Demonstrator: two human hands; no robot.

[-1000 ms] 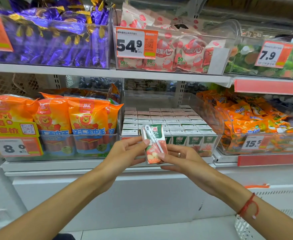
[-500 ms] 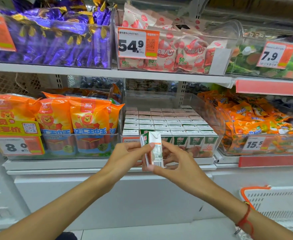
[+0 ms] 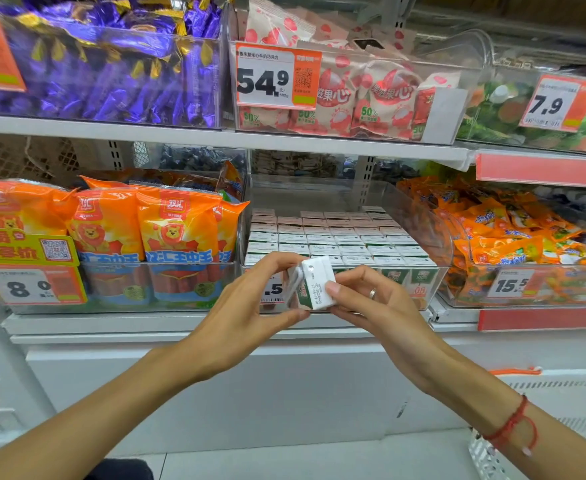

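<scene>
- A white basket [image 3: 561,396] sits low on the right, just beside the person's right forearm. I can't see inside it from here.
- Both hands are out in front of the lower shelf [image 3: 180,322]. The left hand [image 3: 250,303] and right hand [image 3: 378,306] share one small carton [image 3: 315,282].
- The left fingers [image 3: 274,263] curl over its top with the thumb underneath, and the right fingers [image 3: 341,289] pinch its near side.
- The carton hangs in the air, tilted, its white end with the printed date turned up at the person — just in front of the bin [image 3: 438,233].
- By my reckoning the pick is done and the check is under way. Left to do: drop it in the basket or slot it back.
- The bin behind is packed with rows of like cartons [image 3: 336,237]. The hands hide the front row's left end, so I can't tell whether a gap is there.
- Sausage packs [image 3: 173,230] fill the bin to the left and orange packets [image 3: 509,230] the one to the right — neither seems to block the way.
- On the shelf above are purple sweets [image 3: 111,71] and pink bags [image 3: 371,95] behind a price tag [image 3: 274,79].
</scene>
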